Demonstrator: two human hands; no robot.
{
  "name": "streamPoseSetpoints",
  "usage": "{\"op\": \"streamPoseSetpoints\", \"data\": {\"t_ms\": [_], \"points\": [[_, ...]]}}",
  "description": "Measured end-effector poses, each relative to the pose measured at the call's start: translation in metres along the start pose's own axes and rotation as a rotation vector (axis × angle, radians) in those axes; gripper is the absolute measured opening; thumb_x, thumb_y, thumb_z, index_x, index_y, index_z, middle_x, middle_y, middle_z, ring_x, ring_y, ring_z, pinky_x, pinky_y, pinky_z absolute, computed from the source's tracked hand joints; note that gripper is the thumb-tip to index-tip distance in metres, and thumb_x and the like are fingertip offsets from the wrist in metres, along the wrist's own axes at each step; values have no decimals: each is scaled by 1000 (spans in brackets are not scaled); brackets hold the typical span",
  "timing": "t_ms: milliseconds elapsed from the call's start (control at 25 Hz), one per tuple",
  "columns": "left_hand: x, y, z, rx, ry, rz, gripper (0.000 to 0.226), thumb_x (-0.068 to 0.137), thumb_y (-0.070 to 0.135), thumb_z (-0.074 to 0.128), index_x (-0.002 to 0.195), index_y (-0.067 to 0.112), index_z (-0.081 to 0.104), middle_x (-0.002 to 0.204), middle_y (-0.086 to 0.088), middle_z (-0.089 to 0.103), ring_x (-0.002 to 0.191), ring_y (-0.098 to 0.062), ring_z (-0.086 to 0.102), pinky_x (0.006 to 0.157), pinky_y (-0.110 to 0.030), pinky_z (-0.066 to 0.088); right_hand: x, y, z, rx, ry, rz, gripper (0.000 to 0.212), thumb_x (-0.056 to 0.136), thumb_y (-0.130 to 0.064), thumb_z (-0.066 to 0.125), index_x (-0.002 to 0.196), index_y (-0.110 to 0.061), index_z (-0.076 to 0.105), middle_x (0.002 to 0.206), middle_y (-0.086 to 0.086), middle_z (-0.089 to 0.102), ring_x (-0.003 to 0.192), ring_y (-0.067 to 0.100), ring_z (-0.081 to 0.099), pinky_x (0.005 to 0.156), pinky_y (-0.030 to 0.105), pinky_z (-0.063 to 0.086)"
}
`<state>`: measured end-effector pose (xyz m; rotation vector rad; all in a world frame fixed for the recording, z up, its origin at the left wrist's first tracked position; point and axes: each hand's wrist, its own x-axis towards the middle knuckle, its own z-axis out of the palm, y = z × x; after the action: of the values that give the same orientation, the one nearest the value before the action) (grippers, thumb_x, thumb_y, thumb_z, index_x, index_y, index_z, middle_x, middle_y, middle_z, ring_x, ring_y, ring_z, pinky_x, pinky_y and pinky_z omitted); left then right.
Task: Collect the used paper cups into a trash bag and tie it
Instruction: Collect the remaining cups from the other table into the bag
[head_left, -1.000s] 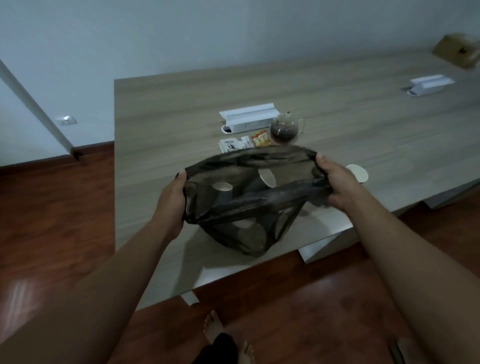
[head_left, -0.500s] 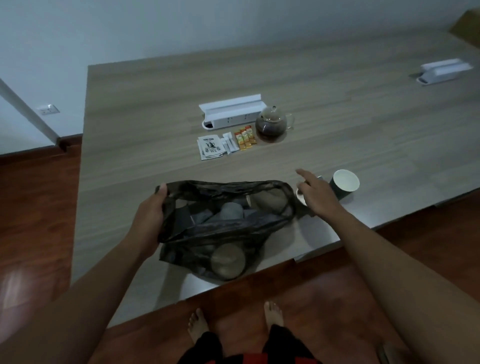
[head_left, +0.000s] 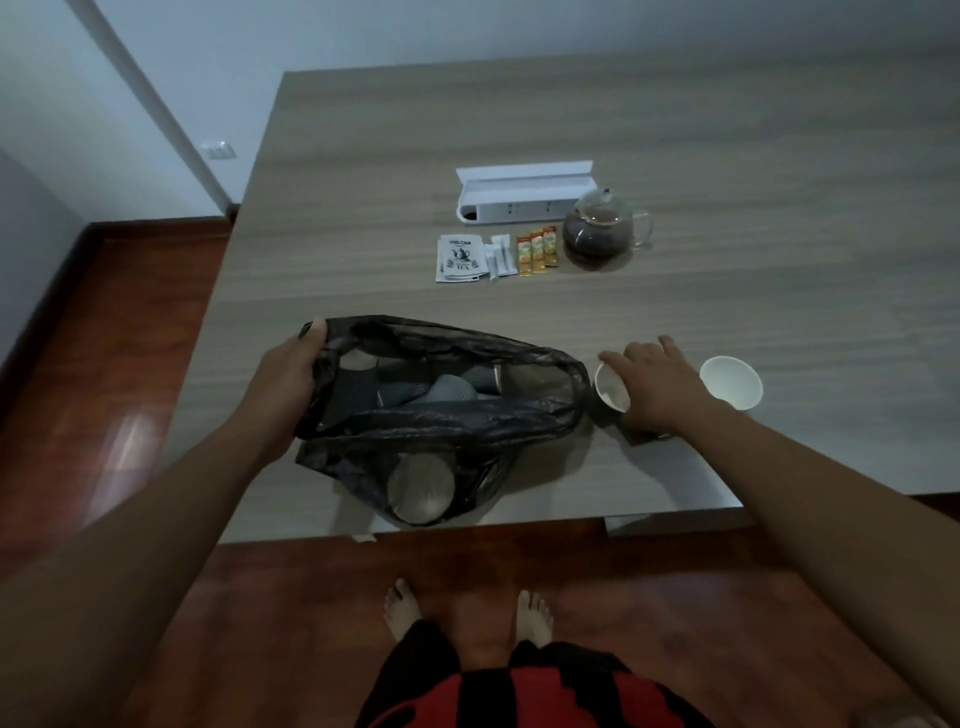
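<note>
Black trash bag (head_left: 441, 410) slumped on the counter (head_left: 363, 156) near its front edge, several paper cups showing through the thin plastic. Left hand (head_left: 291, 374) gripping the rim at its left end, likely to keep the mouth wide for loading. Right hand (head_left: 657, 387) just right of the mouth, curled around a tipped paper cup (head_left: 612, 393), its opening turned bagward. Another paper cup (head_left: 731, 381) upright just beyond, not yet collected.

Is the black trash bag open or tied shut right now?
Open: the left hand holds the black trash bag's rim wide, untied, paper cups visible inside.
</note>
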<state>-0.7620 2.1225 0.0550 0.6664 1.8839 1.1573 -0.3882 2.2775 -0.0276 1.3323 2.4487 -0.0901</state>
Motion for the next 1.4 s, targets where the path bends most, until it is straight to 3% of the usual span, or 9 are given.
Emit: {"op": "streamPoseSetpoints", "data": {"t_ms": [160,280,520,600,680,840,960,1160,1400], "points": [[-6,10,7,-16,13,36,34,102,43,45,89,24,69,83,6,73,72,-8,71,60,-20,53,5,-27,-55,708,417,237,84,67,-54,78,137,-22,43,131,9,57,117,29,55,98,43,45],[-4,16,8,8,19,50,34,102,44,44,88,24,69,87,1,72,79,-14,70,67,-26,53,11,-77,-88,1209,257,62,85,59,-68,77,128,-26,51,121,-1,65,106,17,64,92,38,53],[8,25,-4,-24,14,47,32,101,45,46,93,25,70,95,0,75,93,-19,72,83,-33,56,39,-159,-81,766,-166,-334,104,67,-74,68,152,-39,20,157,4,33,144,26,28,115,39,30],[13,25,-11,-40,4,35,31,101,44,47,98,24,71,99,-2,75,96,-21,72,88,-36,56,45,-153,-75,947,41,-255,88,77,-74,57,151,-37,28,156,6,34,145,26,27,116,41,24],[18,21,-20,-55,-21,30,34,100,46,48,107,22,72,105,-6,76,100,-24,72,93,-42,55,53,-129,-61,857,299,90,79,82,-67,55,148,-29,34,152,7,36,140,30,31,112,48,29],[19,15,-21,-94,-41,14,36,100,44,48,110,18,72,103,-6,77,99,-25,73,89,-40,56,52,-88,-28,732,-119,535,56,78,-37,65,123,-4,58,127,23,59,110,37,60,82,38,51],[15,18,-11,-71,-67,11,37,100,44,48,110,16,72,103,-8,77,98,-26,73,90,-39,56,46,-81,-27,930,31,572,27,83,-11,59,100,8,70,106,29,68,97,41,65,71,31,45],[12,44,31,-22,-84,47,34,101,51,42,106,30,68,107,2,73,100,-19,69,92,-37,53,21,-36,-63,1219,519,661,20,82,-9,53,84,1,71,81,21,67,84,34,65,66,34,42],[9,55,83,-108,-46,14,30,101,47,43,91,31,67,94,7,73,90,-15,69,81,-33,55,2,-40,-64,1131,213,355,51,96,-48,50,90,-3,72,93,17,73,91,29,67,77,38,48]]}}
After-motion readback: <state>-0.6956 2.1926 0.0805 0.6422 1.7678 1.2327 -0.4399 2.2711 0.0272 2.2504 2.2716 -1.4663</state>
